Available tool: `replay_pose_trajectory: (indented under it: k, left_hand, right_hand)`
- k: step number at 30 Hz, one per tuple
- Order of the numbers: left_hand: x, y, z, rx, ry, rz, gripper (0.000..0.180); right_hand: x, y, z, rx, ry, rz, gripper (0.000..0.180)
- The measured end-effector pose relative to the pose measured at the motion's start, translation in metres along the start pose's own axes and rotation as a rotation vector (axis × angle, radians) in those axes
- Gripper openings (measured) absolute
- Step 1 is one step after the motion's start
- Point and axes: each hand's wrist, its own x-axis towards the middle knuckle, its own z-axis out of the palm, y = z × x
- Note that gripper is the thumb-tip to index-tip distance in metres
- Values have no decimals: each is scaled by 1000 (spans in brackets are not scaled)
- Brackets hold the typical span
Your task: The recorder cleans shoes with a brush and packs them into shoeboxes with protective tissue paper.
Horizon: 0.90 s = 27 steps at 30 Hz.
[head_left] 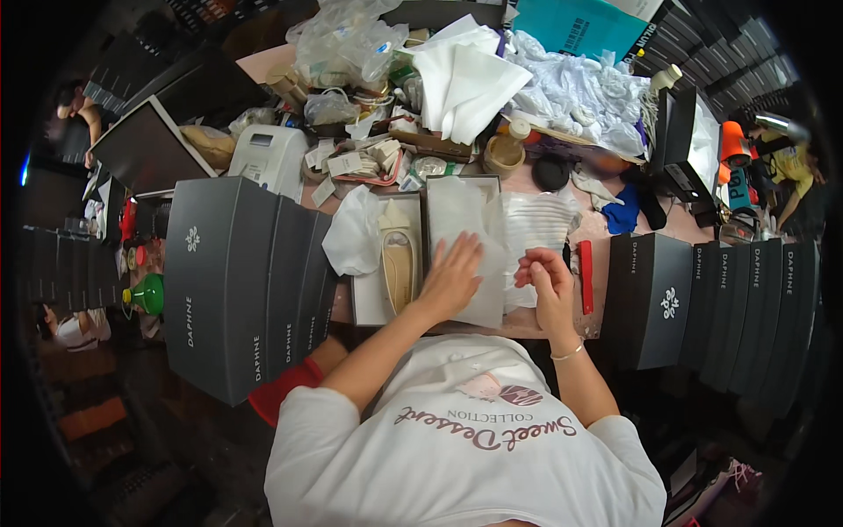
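Note:
A shoebox [364, 309] stands in front of me, its left part holding a beige flat shoe [400, 263]. White tissue paper [479, 303] lines the part on the right. My left hand [453, 279] rests on that tissue, palm down with fingers spread. My right hand [546, 279] hovers just right of the tissue's edge, fingers half bent and thumb apart, with nothing visible in it. Beneath and beyond it lies a stack of clear plastic sleeves [537, 215]. Crumpled white paper [353, 230] hangs over the box's left edge.
Dark grey shoeboxes stand in rows at left [206, 290] and right [659, 299]. A red strip-like tool [586, 277] lies right of the sleeves. Behind are a label printer [268, 156], a lidded jar [504, 153], a black round lid [551, 173], white paper sheets [465, 83] and a blue cloth [621, 211].

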Motion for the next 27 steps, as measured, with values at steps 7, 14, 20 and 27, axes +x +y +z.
replay_pose_trajectory:
  k: [7,14,20,27]
  left_hand:
    - [1,-37,14,-378,203,-378,40]
    - [-144,-113,59,-679,221,-1026,36]
    - [-87,10,-26,-419,367,-643,50]
    - [-16,-52,-58,-350,324,-291,36]
  right_hand:
    - [21,84,43,-293,-128,146,54]
    - [13,64,63,-769,-280,-155,70]
    - [3,60,93,-780,-528,-136,81]
    - [-4,27,32,-269,-334,253,69]
